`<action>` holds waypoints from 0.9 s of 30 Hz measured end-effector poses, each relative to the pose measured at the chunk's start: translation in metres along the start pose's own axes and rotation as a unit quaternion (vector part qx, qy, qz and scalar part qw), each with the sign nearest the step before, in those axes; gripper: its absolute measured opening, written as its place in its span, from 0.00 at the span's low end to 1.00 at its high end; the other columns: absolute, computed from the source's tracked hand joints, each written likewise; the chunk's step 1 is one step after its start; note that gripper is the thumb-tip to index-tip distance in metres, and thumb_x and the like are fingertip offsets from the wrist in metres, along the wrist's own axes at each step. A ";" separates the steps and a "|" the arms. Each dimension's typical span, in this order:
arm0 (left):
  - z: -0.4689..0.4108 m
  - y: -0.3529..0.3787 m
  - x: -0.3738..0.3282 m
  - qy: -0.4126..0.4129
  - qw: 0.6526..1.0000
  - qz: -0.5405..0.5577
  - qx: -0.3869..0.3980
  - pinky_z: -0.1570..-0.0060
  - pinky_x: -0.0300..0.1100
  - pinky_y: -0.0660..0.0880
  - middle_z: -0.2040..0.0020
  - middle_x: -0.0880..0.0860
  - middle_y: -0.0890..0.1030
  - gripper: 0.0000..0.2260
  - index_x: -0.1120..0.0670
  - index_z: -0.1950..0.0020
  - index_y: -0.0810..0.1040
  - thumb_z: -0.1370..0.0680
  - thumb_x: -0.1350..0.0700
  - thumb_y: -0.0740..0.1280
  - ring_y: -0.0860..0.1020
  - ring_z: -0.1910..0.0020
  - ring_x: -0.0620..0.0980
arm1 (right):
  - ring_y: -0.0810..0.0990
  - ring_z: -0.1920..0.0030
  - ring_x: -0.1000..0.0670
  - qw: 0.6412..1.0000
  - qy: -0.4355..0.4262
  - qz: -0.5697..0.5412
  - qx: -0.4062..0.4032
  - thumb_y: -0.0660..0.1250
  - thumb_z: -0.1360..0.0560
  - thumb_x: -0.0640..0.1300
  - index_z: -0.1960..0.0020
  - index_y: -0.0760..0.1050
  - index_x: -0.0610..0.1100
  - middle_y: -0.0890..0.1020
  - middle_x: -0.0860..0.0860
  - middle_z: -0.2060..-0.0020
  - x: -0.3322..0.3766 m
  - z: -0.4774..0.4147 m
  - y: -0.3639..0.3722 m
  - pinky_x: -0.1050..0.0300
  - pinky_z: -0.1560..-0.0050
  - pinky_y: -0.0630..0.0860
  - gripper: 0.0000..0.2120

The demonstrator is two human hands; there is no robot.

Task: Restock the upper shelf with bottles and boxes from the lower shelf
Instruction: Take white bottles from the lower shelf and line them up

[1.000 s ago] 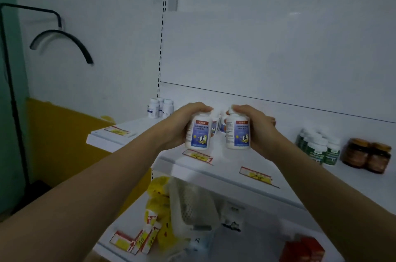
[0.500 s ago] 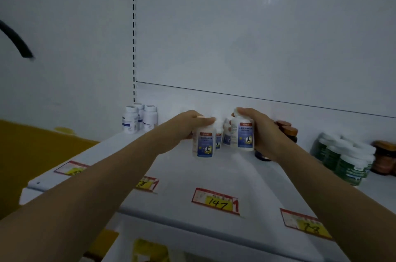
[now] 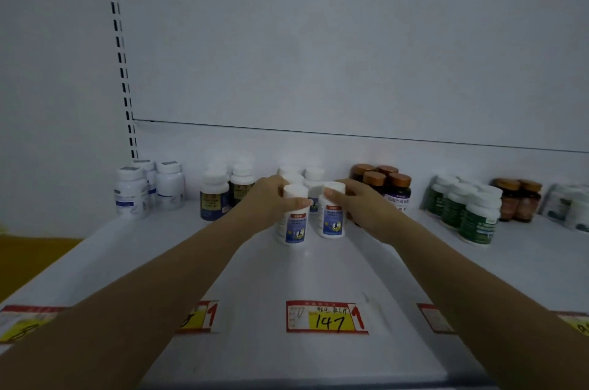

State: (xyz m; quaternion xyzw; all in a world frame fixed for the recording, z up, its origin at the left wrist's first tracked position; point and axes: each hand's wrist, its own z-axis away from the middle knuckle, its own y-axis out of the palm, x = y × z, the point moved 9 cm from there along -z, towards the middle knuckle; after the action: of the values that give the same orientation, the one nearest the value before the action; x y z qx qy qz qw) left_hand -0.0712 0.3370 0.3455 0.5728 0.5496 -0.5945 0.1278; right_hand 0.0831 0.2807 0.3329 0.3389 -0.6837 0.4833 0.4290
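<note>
Two white bottles with blue labels stand side by side on the white upper shelf [image 3: 287, 278]. My left hand [image 3: 264, 201] wraps around the left bottle [image 3: 294, 224], thumb across its front. My right hand [image 3: 363, 204] grips the right bottle [image 3: 333, 217] from its right side. Both bottles rest upright on the shelf surface, in front of several more white bottles of the same kind [image 3: 314, 176] at the back. The lower shelf is out of view.
Along the back stand three white bottles [image 3: 145, 187], two dark-labelled bottles [image 3: 223, 195], brown-capped dark bottles [image 3: 387, 185], green-labelled bottles [image 3: 467, 211] and amber jars [image 3: 518, 203]. A red-and-yellow price tag reading 147 [image 3: 326, 316] lies at the front edge.
Both hands carried the two bottles up and back over the upper shelf and set them down before the rear row. My view rose, so the lower shelf dropped out of sight.
</note>
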 end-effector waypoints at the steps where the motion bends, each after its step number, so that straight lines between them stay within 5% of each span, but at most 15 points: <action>1: 0.000 0.001 0.000 0.003 1.000 -0.004 0.003 0.67 0.34 0.68 0.62 0.46 0.76 0.13 0.55 0.53 0.75 0.30 0.50 0.73 0.73 0.63 0.41 | 0.81 0.49 0.48 1.000 0.003 -0.004 -0.006 0.64 0.23 0.47 0.37 0.73 0.41 0.82 0.45 0.46 -0.001 -0.002 0.001 0.58 0.54 0.76 0.17; 5: 0.007 0.005 0.004 -0.005 0.998 -0.016 0.054 0.70 0.28 0.69 0.68 0.42 0.80 0.09 0.49 0.63 0.78 0.34 0.52 0.77 0.75 0.67 0.36 | 0.81 0.48 0.47 1.000 0.016 0.024 -0.008 0.65 0.24 0.47 0.38 0.73 0.42 0.81 0.46 0.47 0.000 -0.001 -0.002 0.52 0.46 0.78 0.17; 9: 0.018 0.011 0.012 -0.040 0.991 -0.086 0.089 0.71 0.27 0.69 0.62 0.41 0.75 0.16 0.45 0.62 0.69 0.34 0.56 0.77 0.72 0.65 0.36 | 0.80 0.47 0.48 0.995 0.048 0.058 0.059 0.72 0.29 0.39 0.38 0.72 0.44 0.81 0.47 0.46 -0.008 0.007 0.002 0.53 0.45 0.78 0.21; 12: 0.019 0.018 0.014 -0.052 0.985 -0.129 0.098 0.58 0.31 0.71 0.50 0.47 0.80 0.16 0.50 0.50 0.75 0.33 0.58 0.77 0.75 0.57 0.43 | 0.79 0.43 0.45 0.993 0.050 0.103 0.032 0.74 0.31 0.36 0.38 0.72 0.42 0.80 0.44 0.42 -0.009 0.004 0.001 0.47 0.39 0.75 0.24; 16: 0.014 0.021 0.016 -0.079 0.981 -0.158 0.086 0.49 0.39 0.71 0.40 0.56 0.78 0.23 0.57 0.39 0.75 0.32 0.59 0.75 0.76 0.44 0.52 | 0.78 0.46 0.45 0.974 0.022 0.218 -0.052 0.77 0.34 0.44 0.41 0.71 0.39 0.79 0.44 0.46 -0.001 -0.005 -0.001 0.49 0.44 0.77 0.25; 27: 0.014 0.022 0.019 -0.096 0.979 -0.159 0.079 0.42 0.42 0.71 0.38 0.55 0.77 0.25 0.57 0.36 0.73 0.31 0.59 0.75 0.75 0.40 0.54 | 0.78 0.45 0.43 0.967 0.015 0.236 -0.091 0.77 0.34 0.46 0.39 0.67 0.38 0.78 0.42 0.45 0.001 -0.018 0.007 0.44 0.47 0.78 0.30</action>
State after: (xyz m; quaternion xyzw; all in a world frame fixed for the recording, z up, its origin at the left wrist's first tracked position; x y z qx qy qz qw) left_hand -0.0670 0.3271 0.3150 0.4268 0.5703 -0.7008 0.0377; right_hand 0.0818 0.2999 0.3340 0.1196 -0.7791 0.5115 0.3420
